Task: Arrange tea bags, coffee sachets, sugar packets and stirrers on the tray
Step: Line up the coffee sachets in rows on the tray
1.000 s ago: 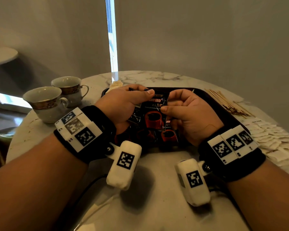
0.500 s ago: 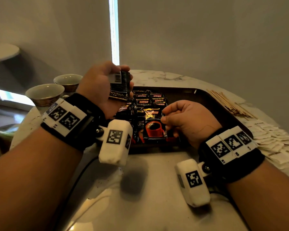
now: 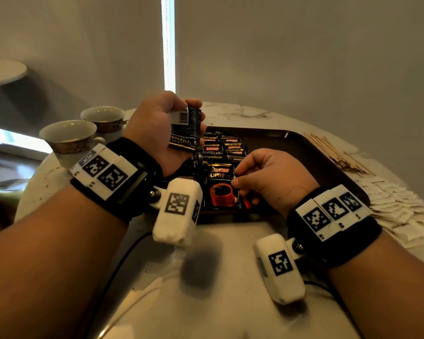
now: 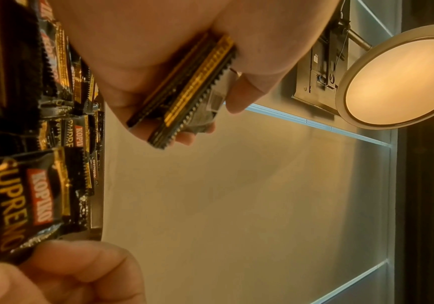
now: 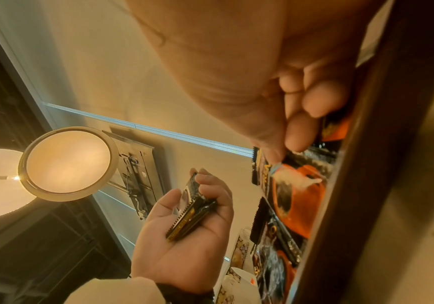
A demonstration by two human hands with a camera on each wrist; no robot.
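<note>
Fingers of left hand curl around a stack of coffee sachets, raised above the tray; right hand pinches a Kopiko Supremo sachet lying beneath its fingertips.

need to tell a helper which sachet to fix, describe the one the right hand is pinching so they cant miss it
On the dark tray, find the row of black coffee sachets. The nearest sachet, pinched by the right hand, alone shows its whole face: a red cup under gold lettering.
</note>
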